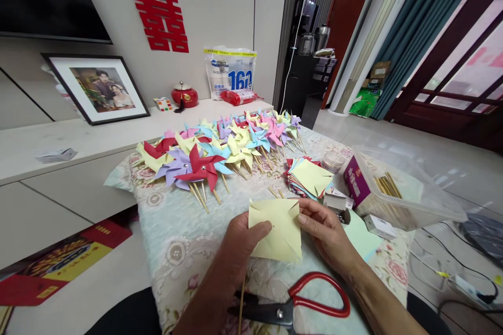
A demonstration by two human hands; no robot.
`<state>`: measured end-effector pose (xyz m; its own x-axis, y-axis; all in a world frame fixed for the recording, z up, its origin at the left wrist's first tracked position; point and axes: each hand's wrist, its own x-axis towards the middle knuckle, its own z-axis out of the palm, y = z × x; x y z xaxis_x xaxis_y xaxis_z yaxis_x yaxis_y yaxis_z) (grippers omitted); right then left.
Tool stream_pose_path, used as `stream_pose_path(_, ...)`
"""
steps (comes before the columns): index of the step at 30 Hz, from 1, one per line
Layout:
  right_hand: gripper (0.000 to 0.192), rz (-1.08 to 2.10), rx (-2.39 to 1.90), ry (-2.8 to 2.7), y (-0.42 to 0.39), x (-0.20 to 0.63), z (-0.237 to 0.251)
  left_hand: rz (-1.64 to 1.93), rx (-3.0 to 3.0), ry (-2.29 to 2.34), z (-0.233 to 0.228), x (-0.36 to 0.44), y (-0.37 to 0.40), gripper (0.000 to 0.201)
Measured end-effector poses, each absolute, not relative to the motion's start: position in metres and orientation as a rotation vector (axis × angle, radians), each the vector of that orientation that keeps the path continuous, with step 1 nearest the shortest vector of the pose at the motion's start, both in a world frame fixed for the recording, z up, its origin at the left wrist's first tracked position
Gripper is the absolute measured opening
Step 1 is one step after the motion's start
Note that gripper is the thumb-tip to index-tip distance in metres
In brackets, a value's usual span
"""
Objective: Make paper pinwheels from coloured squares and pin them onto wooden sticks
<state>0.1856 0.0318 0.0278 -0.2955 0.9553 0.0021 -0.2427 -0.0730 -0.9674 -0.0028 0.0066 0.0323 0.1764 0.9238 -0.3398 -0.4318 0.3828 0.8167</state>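
Pinching slit yellow paper square | left hand, right hand fingers clamped on edges | floral cloth

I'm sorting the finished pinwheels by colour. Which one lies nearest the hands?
The red pinwheel, at the near left edge of the row. It sits closest to the left hand, in front of a purple one; the rest lie further back.

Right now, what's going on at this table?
A person holds a yellow paper square in both hands: the left hand grips its left edge, the right hand its right corner. The square has cuts in from its corners. Finished paper pinwheels lie in a row beyond, a stack of cut squares beside them, and red-handled scissors lie nearest.
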Motion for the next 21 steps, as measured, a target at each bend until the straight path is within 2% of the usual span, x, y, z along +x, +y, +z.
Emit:
stream_pose_path(5, 0.040, 1.597, -0.910, -1.124, 0.033, 0.192, 0.030, 0.953, 0.757, 1.009, 0.036, -0.004, 0.005, 0.033)
stream_pose_path(13, 0.038, 1.694, -0.984, -1.398, 0.030, 0.196, 0.036, 0.731, 1.093, 1.127, 0.024, -0.006, 0.007, 0.017)
stream_pose_path(16, 0.035, 1.755, -0.994, -1.378, 0.030, 0.195, 0.034, 0.783, 1.020, 1.106, 0.028, -0.007, 0.008, 0.021)
stream_pose_path(21, 0.032, 1.721, -1.000, -1.227, 0.033, 0.191, 0.030, 1.060, 0.763, 0.969, 0.039, -0.007, 0.007, 0.028)
